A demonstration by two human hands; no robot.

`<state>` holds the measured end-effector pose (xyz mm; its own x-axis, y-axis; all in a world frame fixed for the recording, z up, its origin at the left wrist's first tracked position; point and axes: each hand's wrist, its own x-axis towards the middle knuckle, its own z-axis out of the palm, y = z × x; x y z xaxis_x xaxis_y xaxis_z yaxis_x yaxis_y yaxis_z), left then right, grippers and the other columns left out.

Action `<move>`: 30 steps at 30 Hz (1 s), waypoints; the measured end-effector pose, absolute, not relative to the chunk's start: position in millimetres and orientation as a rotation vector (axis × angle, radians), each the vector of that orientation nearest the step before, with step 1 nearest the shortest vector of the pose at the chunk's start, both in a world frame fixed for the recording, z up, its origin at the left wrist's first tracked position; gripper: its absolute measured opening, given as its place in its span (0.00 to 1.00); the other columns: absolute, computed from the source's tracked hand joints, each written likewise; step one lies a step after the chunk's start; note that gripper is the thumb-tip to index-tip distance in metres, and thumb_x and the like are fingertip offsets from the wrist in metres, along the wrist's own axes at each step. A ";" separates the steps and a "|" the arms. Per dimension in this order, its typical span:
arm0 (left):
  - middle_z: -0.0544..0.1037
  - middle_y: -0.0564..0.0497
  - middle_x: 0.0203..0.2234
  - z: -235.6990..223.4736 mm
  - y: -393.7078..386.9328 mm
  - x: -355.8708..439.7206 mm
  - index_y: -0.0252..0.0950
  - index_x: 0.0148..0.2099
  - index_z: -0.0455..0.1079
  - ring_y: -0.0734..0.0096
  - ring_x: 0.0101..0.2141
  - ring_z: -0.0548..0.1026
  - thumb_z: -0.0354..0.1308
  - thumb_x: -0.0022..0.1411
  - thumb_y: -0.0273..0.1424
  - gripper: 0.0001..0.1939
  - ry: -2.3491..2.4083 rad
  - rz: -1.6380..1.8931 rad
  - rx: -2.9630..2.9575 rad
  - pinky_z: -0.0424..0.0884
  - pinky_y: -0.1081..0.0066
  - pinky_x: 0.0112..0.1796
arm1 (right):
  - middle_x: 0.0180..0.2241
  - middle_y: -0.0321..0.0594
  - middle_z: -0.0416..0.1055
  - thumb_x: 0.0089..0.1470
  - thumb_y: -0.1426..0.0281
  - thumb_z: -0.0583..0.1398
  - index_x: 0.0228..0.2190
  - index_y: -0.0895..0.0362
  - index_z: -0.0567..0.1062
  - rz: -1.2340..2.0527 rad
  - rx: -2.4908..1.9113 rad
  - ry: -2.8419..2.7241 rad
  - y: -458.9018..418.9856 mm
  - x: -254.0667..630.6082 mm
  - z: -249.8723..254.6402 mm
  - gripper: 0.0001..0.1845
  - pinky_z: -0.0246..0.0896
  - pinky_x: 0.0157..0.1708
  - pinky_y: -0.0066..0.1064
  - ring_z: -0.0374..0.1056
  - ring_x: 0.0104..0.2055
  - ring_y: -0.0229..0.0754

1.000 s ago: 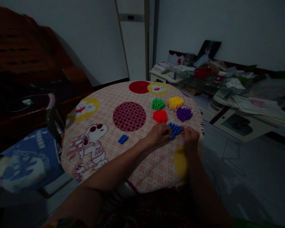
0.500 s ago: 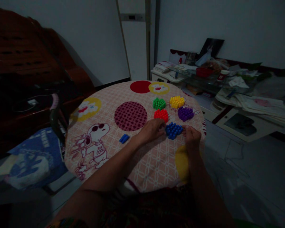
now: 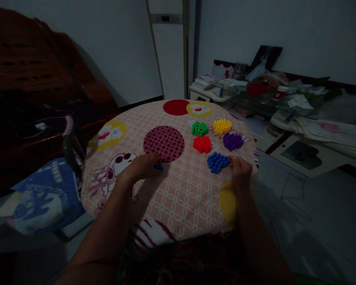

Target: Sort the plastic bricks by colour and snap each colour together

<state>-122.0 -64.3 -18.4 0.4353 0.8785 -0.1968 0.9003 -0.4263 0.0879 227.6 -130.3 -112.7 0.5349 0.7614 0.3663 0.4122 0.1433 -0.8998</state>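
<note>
On the round table stands a blue cluster point(image 3: 218, 162) of small plastic pegs with knobby tops. My right hand point(image 3: 241, 169) is closed at its right edge, thumb and fingertips pinched against it. Well to the left, my left hand point(image 3: 146, 166) reaches down with bent fingers over a few loose blue pegs point(image 3: 159, 167). The fingers largely cover these pegs, and only a bit of blue shows by the fingertips. Behind the blue cluster sit similar clusters: red point(image 3: 202, 144), green point(image 3: 199, 128), yellow point(image 3: 222, 126) and purple point(image 3: 233, 141).
A patterned cloth point(image 3: 178, 198) covers the table. To the right, a glass-topped cabinet point(image 3: 243, 95) bears papers, a red bowl point(image 3: 256, 88) and a cup point(image 3: 280, 93). At left are a wooden bench point(image 3: 86, 87) and a chair with a blue bag point(image 3: 52, 198).
My left hand has left the blue cluster and moved left to the loose blue pegs, now mostly under its fingers. My right hand stays at the cluster's right edge.
</note>
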 end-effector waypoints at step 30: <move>0.75 0.43 0.36 -37.9 -88.4 82.6 0.32 0.41 0.75 0.66 0.37 0.73 0.50 0.69 0.28 0.12 0.517 0.388 2.907 0.69 0.70 0.36 | 0.21 0.35 0.66 0.61 0.56 0.53 0.25 0.58 0.74 0.242 -1.485 -1.177 -130.3 229.3 -108.8 0.23 0.53 0.28 0.29 0.60 0.25 0.37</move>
